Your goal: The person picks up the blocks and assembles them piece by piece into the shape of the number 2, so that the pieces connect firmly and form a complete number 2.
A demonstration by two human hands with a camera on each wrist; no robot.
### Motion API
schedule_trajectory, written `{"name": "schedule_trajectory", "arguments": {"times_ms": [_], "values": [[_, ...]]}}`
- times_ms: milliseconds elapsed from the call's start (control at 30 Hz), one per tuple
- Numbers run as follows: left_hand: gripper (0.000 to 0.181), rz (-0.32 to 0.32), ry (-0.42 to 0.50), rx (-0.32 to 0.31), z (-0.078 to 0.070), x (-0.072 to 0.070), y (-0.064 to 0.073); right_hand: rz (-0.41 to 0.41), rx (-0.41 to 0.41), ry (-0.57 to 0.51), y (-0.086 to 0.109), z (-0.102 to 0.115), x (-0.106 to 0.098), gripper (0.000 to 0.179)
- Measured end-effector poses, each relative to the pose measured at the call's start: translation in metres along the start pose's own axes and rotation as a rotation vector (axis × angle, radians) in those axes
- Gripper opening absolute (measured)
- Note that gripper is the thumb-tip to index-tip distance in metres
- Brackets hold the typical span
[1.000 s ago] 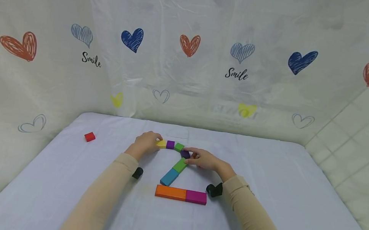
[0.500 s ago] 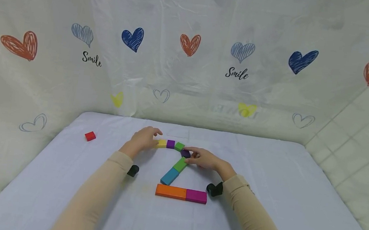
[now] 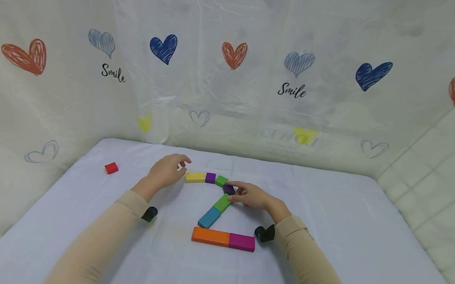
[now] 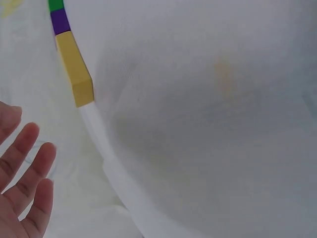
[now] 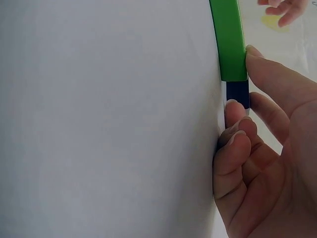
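Note:
My left hand (image 3: 167, 170) hovers at the left end of a block row, fingers apart and loosely bent, holding nothing. Nearest to it lies a yellow block (image 3: 195, 178), also seen in the left wrist view (image 4: 74, 69). A purple block (image 3: 210, 178) and a small green block (image 3: 221, 181) continue the row. My right hand (image 3: 252, 196) pinches a dark purple block (image 3: 228, 189), partly hidden by the fingers; its thumb touches the longer green block (image 5: 231, 44). Below that green block a blue block (image 3: 209, 217) slants down to the left.
An orange block (image 3: 210, 236) and a magenta block (image 3: 242, 242) lie end to end at the front. A red block (image 3: 111, 168) sits apart on the far left of the white table (image 3: 193, 280). Behind stands a heart-printed sheet (image 3: 233, 95).
My left hand has let go of the yellow block and moved left, uncovering it. The right hand stays at the dark purple block, and the blocks keep their places.

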State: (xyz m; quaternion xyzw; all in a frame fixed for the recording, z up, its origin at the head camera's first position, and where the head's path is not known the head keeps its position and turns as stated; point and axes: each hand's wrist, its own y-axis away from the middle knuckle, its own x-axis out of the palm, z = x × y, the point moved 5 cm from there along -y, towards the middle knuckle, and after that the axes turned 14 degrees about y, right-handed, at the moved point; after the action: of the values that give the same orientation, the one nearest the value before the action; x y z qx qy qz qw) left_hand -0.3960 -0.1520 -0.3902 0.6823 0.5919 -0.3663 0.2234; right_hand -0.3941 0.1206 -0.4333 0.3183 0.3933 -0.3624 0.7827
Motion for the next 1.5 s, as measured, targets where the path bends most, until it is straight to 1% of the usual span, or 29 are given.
{"name": "schedule_trajectory", "arguments": {"times_ms": [133, 333, 467, 567, 767, 933, 1033, 1167, 1267, 1433, 1500], "values": [[0.033, -0.021, 0.02, 0.003, 0.004, -0.007, 0.008, 0.004, -0.011, -0.003, 0.0, 0.001, 0.0, 0.062], [0.031, -0.071, 0.035, 0.052, 0.006, -0.021, 0.017, 0.004, -0.02, -0.002, 0.001, 0.001, -0.001, 0.062], [0.031, -0.099, 0.043, 0.04, 0.013, -0.032, 0.022, 0.004, -0.023, -0.007, 0.002, 0.0, 0.0, 0.062], [0.031, -0.119, 0.046, 0.024, 0.02, -0.04, 0.026, 0.005, -0.031, -0.01, 0.002, 0.0, 0.001, 0.062], [0.032, -0.153, 0.075, 0.006, 0.039, -0.059, 0.035, 0.006, -0.02, -0.012, 0.002, 0.001, 0.002, 0.061], [0.031, -0.208, 0.142, 0.022, 0.057, -0.078, 0.042, 0.005, -0.03, -0.009, 0.003, 0.001, 0.0, 0.061], [0.03, -0.218, 0.169, 0.04, 0.067, -0.087, 0.046, 0.005, -0.027, -0.008, 0.002, 0.001, 0.0, 0.061], [0.029, -0.213, 0.166, 0.048, 0.08, -0.096, 0.051, 0.007, -0.026, -0.006, 0.002, 0.002, 0.001, 0.061], [0.03, -0.207, 0.162, 0.028, 0.089, -0.103, 0.056, 0.007, -0.029, -0.006, 0.001, 0.002, 0.001, 0.06], [0.039, -0.179, 0.172, -0.063, 0.107, -0.112, 0.065, 0.007, -0.024, -0.01, 0.001, 0.004, 0.001, 0.06], [0.043, -0.16, 0.171, -0.089, 0.113, -0.114, 0.068, 0.007, -0.022, -0.008, 0.001, 0.004, 0.001, 0.06]]}}
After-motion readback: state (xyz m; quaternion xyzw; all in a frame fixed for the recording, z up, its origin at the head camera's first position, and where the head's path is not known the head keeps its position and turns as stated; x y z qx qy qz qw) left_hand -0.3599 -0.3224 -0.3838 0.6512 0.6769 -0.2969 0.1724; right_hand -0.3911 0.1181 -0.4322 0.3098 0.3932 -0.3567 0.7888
